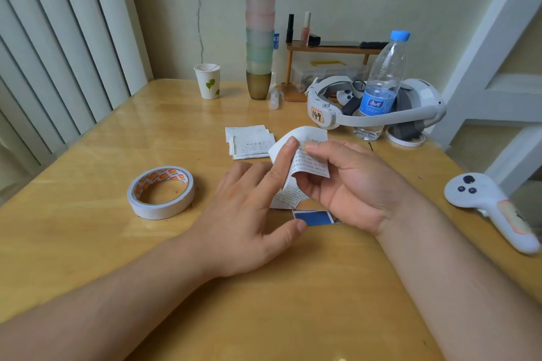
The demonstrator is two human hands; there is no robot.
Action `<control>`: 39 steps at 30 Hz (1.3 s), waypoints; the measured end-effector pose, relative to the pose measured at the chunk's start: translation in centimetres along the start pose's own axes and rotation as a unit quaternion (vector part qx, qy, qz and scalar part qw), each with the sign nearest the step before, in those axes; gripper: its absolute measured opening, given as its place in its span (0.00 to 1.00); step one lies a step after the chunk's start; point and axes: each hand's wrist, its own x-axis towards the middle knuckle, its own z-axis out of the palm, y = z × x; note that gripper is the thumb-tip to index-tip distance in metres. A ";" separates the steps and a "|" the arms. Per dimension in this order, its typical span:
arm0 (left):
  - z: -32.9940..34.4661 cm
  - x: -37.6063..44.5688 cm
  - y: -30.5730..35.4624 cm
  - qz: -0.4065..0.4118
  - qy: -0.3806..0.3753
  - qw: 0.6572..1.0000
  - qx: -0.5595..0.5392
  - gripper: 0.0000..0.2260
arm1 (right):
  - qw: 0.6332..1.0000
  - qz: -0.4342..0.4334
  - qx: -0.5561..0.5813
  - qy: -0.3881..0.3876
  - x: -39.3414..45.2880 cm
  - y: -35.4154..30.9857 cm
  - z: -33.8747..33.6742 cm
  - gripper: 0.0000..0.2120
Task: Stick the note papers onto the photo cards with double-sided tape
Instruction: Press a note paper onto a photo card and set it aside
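Right hand (346, 182) of ours pinches the curled note paper (308, 155); our left hand (249, 214) touches it with straight forefinger.

Left of the fingers (289, 145) the tape roll (161, 192) sits on open counter (88, 184). Beyond them lie stacked papers (250, 142); farther right stand a bottle (381, 85) and headset (375, 105), with a controller (489, 208) alongside.
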 end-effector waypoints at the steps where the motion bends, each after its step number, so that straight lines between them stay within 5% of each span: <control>1: 0.0 0.0 0.1 0.002 -0.001 1.000 -0.004 0.45 | 1.000 -0.001 0.004 -0.002 0.0 0.0 0.1 0.05; 39: -0.3 -0.2 0.2 0.040 -0.017 0.990 -0.133 0.47 | 0.999 0.039 0.023 0.000 0.0 0.2 0.2 0.14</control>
